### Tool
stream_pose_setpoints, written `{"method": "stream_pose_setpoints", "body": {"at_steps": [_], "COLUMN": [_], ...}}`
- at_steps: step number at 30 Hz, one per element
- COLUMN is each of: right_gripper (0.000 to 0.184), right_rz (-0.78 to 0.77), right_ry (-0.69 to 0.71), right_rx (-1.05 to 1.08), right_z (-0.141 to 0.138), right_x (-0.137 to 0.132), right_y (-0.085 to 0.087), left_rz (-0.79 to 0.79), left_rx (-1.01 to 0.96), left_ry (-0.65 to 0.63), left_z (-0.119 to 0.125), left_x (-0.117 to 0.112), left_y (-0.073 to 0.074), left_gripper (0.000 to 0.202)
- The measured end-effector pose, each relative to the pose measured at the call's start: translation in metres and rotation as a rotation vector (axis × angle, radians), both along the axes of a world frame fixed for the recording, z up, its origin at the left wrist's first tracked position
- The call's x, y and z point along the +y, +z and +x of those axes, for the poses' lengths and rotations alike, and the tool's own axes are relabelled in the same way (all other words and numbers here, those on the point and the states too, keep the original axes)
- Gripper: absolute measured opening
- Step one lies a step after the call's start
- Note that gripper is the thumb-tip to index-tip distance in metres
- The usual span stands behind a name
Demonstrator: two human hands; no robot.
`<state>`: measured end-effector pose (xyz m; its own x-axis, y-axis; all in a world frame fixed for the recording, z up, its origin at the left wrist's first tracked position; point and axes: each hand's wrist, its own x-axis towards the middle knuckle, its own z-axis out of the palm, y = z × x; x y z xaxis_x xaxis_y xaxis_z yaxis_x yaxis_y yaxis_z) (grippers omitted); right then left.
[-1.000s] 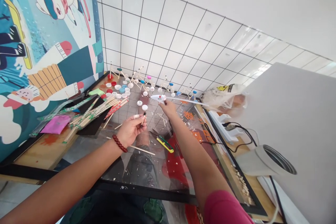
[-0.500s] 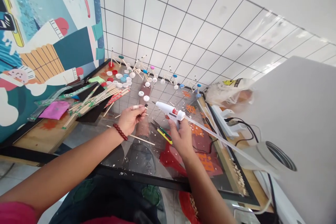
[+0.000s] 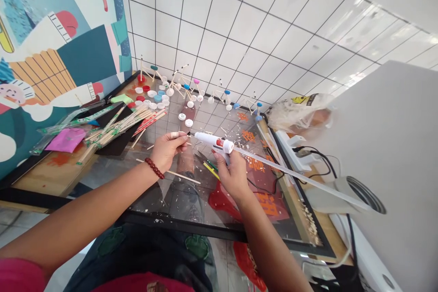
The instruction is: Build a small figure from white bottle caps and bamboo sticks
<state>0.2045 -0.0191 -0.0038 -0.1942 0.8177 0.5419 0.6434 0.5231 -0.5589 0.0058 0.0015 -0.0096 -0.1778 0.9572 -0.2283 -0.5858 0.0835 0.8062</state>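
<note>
My right hand (image 3: 232,171) is wrapped round the grip of a white hot glue gun (image 3: 214,141), its nozzle aimed left. A long clear glue stick (image 3: 273,164) runs out of the gun's back end. My left hand (image 3: 169,148), a bandage on one finger, pinches a small black piece (image 3: 188,133) between thumb and forefinger. The nozzle tip is right at that piece; whether they touch I cannot tell. Two white bottle caps (image 3: 189,123) lie just beyond the fingertips. Below the gun are scissors (image 3: 208,162) and a yellow-handled tool (image 3: 211,170). A thin wooden stick (image 3: 183,176) lies near my left wrist.
Bottle caps (image 3: 151,94) and small stick-and-cap figures (image 3: 186,86) stand along the back of the glass tabletop (image 3: 147,200). Chopsticks (image 3: 116,130) and a pink packet (image 3: 66,140) lie left. A power strip (image 3: 290,150) with cables and a plastic bag (image 3: 301,112) are right.
My right hand has moved the glue gun left, bringing its nozzle to the black piece in my left hand. The whole view has shifted slightly.
</note>
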Motion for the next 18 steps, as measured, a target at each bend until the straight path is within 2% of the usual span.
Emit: {"method": "stream_pose_setpoints", "body": {"at_steps": [18], "right_gripper": [0.024], "right_rz": [0.032], "right_ry": [-0.033], "right_rx": [-0.033], "right_z": [-0.0007], "right_x": [0.0005], "right_y": [-0.0008], "left_rz": [-0.004], "left_rx": [0.01], "left_ry": [0.008], "left_z": [-0.0003], "left_x": [-0.0006], "left_y": [0.0018], "left_gripper": [0.024]}}
